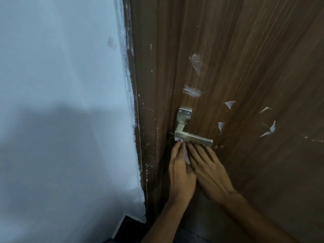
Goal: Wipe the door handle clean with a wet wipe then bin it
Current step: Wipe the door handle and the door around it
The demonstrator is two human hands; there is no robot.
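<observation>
Door handle is a square-edged silver metal lever on a dark brown wood-grain door, lever arm pointing right, with a square mounting plate above showing two screws. Wet wipe is white and crumpled, pressed up against the underside of the lever at its left end, near the bend; the rest of it trails down between the two hands. Left hand is closed around the wipe, fingers curled and pinching it just below the handle. Right hand lies beside it, fingers stretched flat and pointing up toward the lever's underside, fingertips touching or nearly touching the wipe; whether it actually grips the wipe cannot be told, image is blurred there. Both hands overlap at the thumbs and hide most of the wipe. Door carries several white scuffs and paint smears above and to the right of the handle. Door frame to the left has white paint flecks along its edge. Pale blue-white wall fills the left side, shadow across its lower part. Dark floor at bottom.
</observation>
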